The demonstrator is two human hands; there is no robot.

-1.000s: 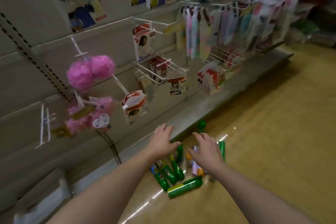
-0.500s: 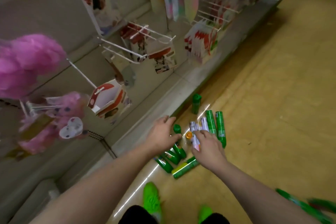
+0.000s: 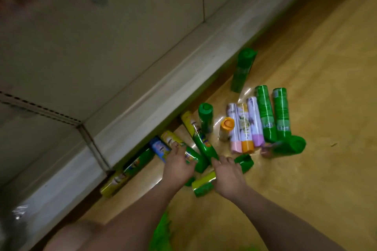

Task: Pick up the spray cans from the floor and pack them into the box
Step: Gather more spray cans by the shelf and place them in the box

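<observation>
Several spray cans lie scattered on the yellow floor beside a shelf base. My left hand (image 3: 178,166) curls its fingers over a yellow-and-green spray can (image 3: 201,166) lying on the floor. My right hand (image 3: 228,176) wraps across the middle of a green spray can (image 3: 204,186) with a yellow base, which hides most of that can. Beyond my hands lie three pastel cans (image 3: 242,126) side by side and two green cans (image 3: 273,112). A tall green can (image 3: 242,71) stands upright farther off. No box is in view.
The pale shelf base (image 3: 142,104) runs diagonally along the left, with a yellow-green can (image 3: 130,171) lying against its lower edge. A small orange-capped can (image 3: 226,128) and another green can (image 3: 206,116) stand among the pile. My green shoe (image 3: 161,232) shows at the bottom.
My view has dropped down toward the floor and moved closer to the cans. Both hands have come down from above the pile onto two cans.
</observation>
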